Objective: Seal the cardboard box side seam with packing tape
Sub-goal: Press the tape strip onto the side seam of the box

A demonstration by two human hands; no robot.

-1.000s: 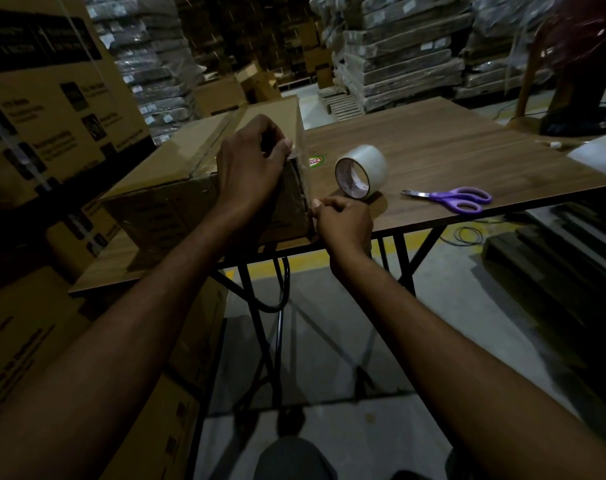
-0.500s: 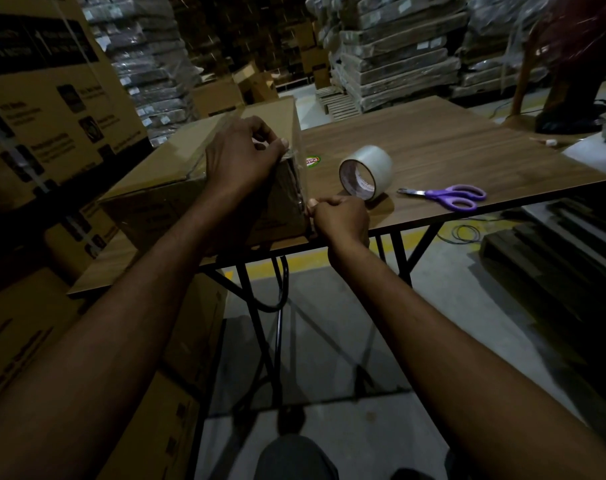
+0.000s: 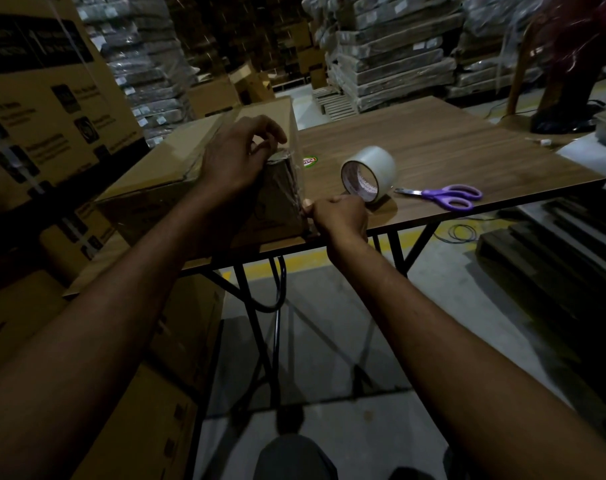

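Observation:
A brown cardboard box lies on the wooden table at its near left. A strip of clear tape runs down the box's near right corner. My left hand rests on the box's top corner, its fingertips pressing the upper end of the strip. At the bottom of that corner my right hand is closed, pinching the strip's lower end by the table edge. The roll of clear packing tape stands on its side just behind my right hand.
Purple-handled scissors lie right of the roll near the table's front edge. A small round sticker is on the tabletop. Large printed cartons stand at the left. Wrapped stacks fill the background; dark pallets lie at the right.
My left hand's fingers have shifted slightly on the box's top corner. My right hand stays at the bottom of the corner. Roll and scissors have not moved.

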